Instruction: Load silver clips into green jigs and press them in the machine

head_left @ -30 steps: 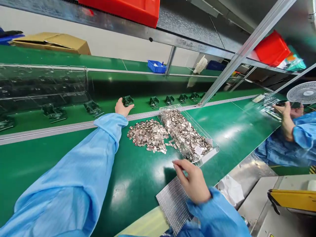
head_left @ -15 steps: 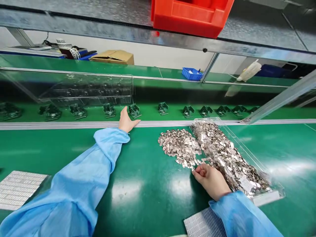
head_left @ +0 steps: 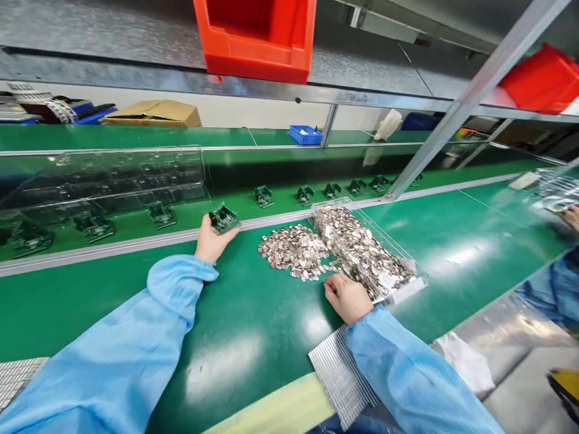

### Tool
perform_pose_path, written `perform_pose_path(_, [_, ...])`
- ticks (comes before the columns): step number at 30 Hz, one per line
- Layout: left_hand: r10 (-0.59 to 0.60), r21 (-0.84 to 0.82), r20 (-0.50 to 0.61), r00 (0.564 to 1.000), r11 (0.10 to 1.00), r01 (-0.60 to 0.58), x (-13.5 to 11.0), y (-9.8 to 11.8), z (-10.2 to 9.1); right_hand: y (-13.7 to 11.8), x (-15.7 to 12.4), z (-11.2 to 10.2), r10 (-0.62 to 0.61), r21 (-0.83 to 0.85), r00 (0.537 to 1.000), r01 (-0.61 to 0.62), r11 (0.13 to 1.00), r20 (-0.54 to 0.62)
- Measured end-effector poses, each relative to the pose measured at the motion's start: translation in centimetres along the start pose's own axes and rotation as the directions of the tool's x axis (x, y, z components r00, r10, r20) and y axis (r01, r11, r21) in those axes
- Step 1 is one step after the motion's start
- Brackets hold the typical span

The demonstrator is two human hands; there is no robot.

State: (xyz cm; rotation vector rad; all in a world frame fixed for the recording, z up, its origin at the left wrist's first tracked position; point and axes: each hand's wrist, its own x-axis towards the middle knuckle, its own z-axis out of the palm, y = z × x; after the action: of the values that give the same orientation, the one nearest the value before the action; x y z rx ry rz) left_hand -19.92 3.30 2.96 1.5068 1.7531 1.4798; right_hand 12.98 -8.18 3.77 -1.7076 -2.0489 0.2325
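My left hand (head_left: 210,242) grips a green circuit board assembly (head_left: 224,218) between thumb and fingers, raised over the pale rail at the belt's near edge. My right hand (head_left: 347,295) is closed in a pinch just beside a loose pile of small metal pieces (head_left: 294,250). Whatever its fingertips hold is too small to make out. A clear plastic tray (head_left: 418,288) heaped with similar metal pieces lies right behind that hand. More board assemblies, such as one (head_left: 263,196) to the right of my left hand, stand in a row along the green belt (head_left: 244,208).
Ridged silver strips (head_left: 339,371) lie under my right forearm, and a pale gridded sheet (head_left: 20,377) at left. A clear blister tray (head_left: 136,175) leans behind the belt. Overhead is a shelf with a red bin (head_left: 262,57). Another person's sleeve (head_left: 554,289) shows at far right.
My left hand has closed on a board assembly and lifted it off the belt. My right hand stays pinched, close to the pile's edge. The view has swung right.
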Motion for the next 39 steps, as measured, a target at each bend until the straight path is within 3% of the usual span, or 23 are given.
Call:
perform_pose_path(3, [-0.007,-0.321,0.279,0.96,0.942,0.1,-7.6,2.8,1.4,-1.3,-2.1,-2.4,0.002,0.122,1.0,-0.002,0.992,0.0])
perform_pose_path(5, [0.017,-0.493,0.48,0.877,0.832,0.254,-12.3,4.9,2.0,-2.3,-4.4,-4.3,0.008,0.332,1.0,-0.001,0.943,-0.02])
perform_pose_path(7, [0.062,-0.545,0.612,0.788,0.756,0.363,-15.9,6.9,2.3,-3.3,-7.2,-5.9,0.051,0.529,0.997,-0.015,0.848,-0.053])
perform_pose_path(10, [0.143,-0.545,0.715,0.685,0.727,0.418,-19.1,9.3,2.7,-4.1,-11.2,-6.6,0.213,0.687,0.974,-0.105,0.719,-0.074])
perform_pose_path(13, [0.196,-0.53,0.764,0.615,0.734,0.424,-21.0,10.4,3.3,-4.3,-13.8,-5.5,0.446,0.815,0.893,-0.211,0.54,-0.064])
perform_pose_path(16, [0.197,-0.519,0.771,0.605,0.745,0.418,-22.2,10.3,4.1,-4.3,-14.7,-4.1,0.568,0.864,0.823,-0.26,0.432,-0.036])
perform_pose_path(23, [0.237,-0.517,0.776,0.584,0.77,0.375,-23.2,9.5,4.3,-6.0,-13.8,-2.6,0.577,0.84,0.811,-0.247,0.484,-0.094])
perform_pose_path(27, [0.253,-0.488,0.794,0.553,0.808,0.33,-23.1,9.4,3.7,-6.9,-13.3,-1.7,0.607,0.8,0.786,-0.289,0.526,-0.115])
perform_pose_path(32, [0.245,-0.409,0.822,0.514,0.881,0.236,-23.1,9.0,3.2,-7.0,-13.4,-1.1,0.599,0.747,0.792,-0.326,0.579,-0.118])
perform_pose_path(39, [0.238,-0.346,0.79,0.565,0.934,0.09,-23.4,9.1,3.0,-7.0,-14.1,-0.4,0.617,0.753,0.774,-0.32,0.575,-0.142])
